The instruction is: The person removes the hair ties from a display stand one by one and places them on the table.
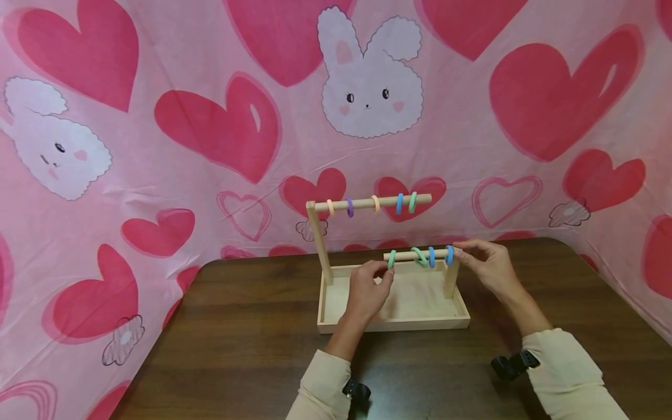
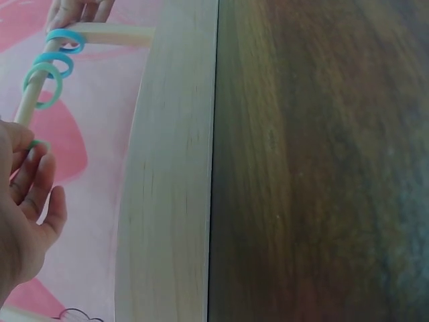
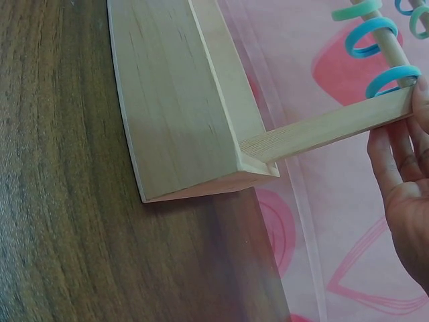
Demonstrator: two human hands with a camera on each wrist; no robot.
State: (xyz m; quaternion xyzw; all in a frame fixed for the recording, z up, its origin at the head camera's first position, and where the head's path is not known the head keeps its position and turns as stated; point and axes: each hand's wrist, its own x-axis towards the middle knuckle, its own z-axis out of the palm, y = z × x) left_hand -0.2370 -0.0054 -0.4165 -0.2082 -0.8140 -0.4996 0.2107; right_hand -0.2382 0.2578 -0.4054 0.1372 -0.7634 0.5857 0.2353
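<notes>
A wooden stand with a tray base (image 1: 394, 326) carries two rods at different heights. At the free left end of the lower rod (image 1: 406, 256), my left hand (image 1: 366, 291) pinches a green ring (image 1: 391, 260) that appears to be around the rod. Further right on this rod hang another green ring (image 1: 419, 257) and two blue rings (image 1: 431, 257). My right hand (image 1: 492, 269) grips the top of the short right post (image 3: 328, 127), thumb at the rod's end and fingers beneath. In the left wrist view, my left hand (image 2: 23, 208) mostly hides the pinched ring.
The taller upper rod (image 1: 362, 203) behind bears several rings: two peach, one purple (image 1: 350, 207), one blue (image 1: 399, 203) and one green (image 1: 412, 202). A tall post (image 1: 319, 245) supports its left end. Dark wooden table (image 1: 236, 350) surrounds the stand; a pink heart-patterned cloth (image 1: 294, 116) hangs behind.
</notes>
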